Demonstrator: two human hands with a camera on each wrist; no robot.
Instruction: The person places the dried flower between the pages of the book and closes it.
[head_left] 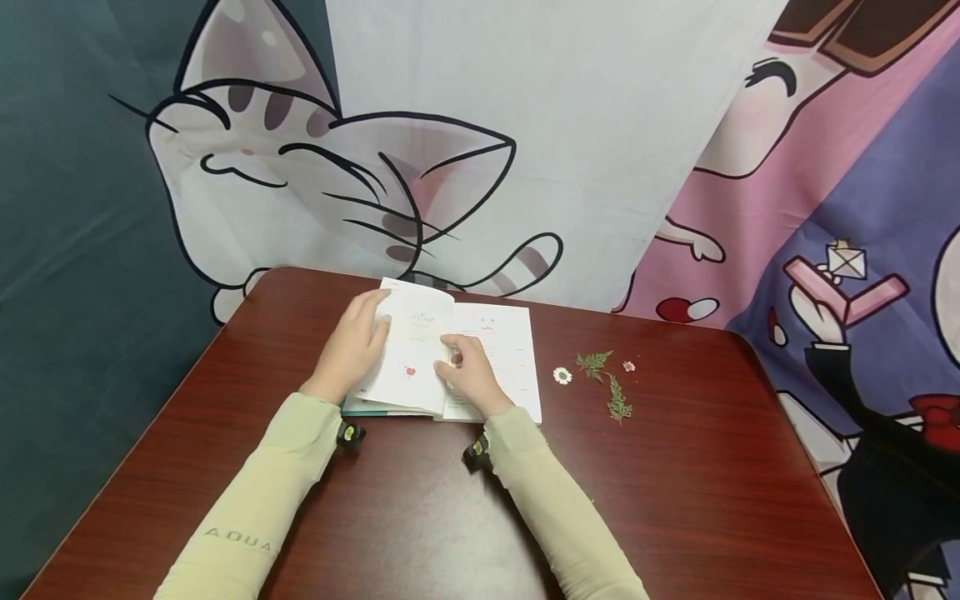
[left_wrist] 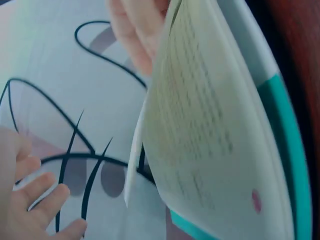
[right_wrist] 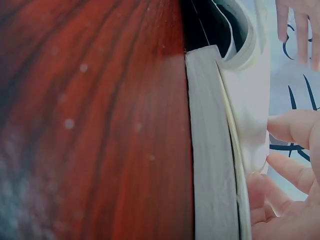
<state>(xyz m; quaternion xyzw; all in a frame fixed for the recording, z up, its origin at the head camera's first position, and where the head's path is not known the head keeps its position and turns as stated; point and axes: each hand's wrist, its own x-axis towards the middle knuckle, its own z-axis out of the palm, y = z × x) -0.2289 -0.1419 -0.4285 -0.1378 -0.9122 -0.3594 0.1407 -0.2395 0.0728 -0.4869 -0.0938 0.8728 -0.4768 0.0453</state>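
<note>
An open book [head_left: 408,342] with white pages lies on the brown table, its teal cover [left_wrist: 287,130] showing below the pages. My left hand [head_left: 352,342] is over the left page's outer edge, its fingers spread apart in the left wrist view. Close to the fold is my right hand [head_left: 472,371], its thumb and forefinger apart, fingertips right at the page. In the right wrist view, the right hand's fingers [right_wrist: 292,172] meet the page surface, and the pages bulge up near the spine. A small red picture [head_left: 410,371] is printed on the left page.
Right of the book lie a white daisy [head_left: 562,376], a small pink flower [head_left: 628,366] and two green fern-like sprigs [head_left: 594,364]. The wooden table [head_left: 420,517] meets a cartoon-printed cloth [head_left: 600,125] at its far edge.
</note>
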